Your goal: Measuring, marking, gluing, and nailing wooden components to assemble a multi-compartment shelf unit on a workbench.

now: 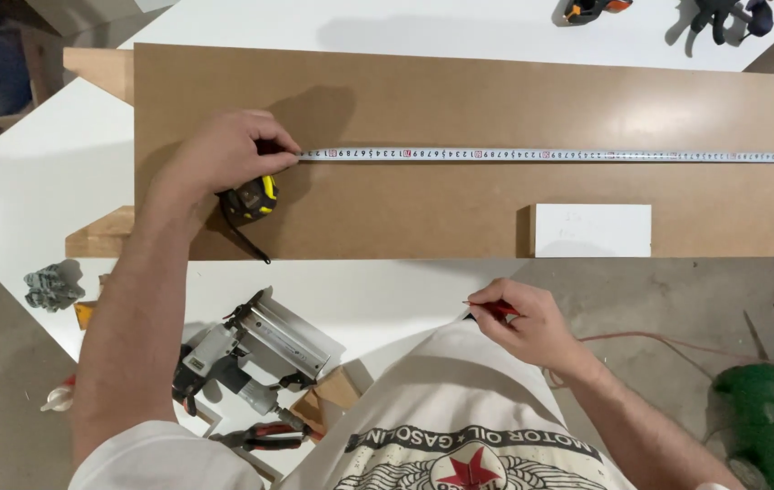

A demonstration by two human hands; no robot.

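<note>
Head view looks straight down on a brown board (pixel 460 109) lying across a white table (pixel 51 172), with a tape measure (pixel 249 200) resting near the board's left end and its steel blade (pixel 550 155) drawn out flat to the right, past the edge of the picture. The left hand (pixel 224 154) lies over the yellow-and-black case, fingers curled and pressed together, the fingertips pinning the blade to the board just where it leaves the case. The right hand (pixel 528 322) sits close to the body, off the board, thumb and forefinger pinching a red pencil (pixel 494 308). The blade looks thin, springy and slick, likely to slide or snap back if released, so the grip belongs on the chunky case. A white block (pixel 592 230) lies on the board's near edge; a nail gun (pixel 251 354) sits below.
</note>
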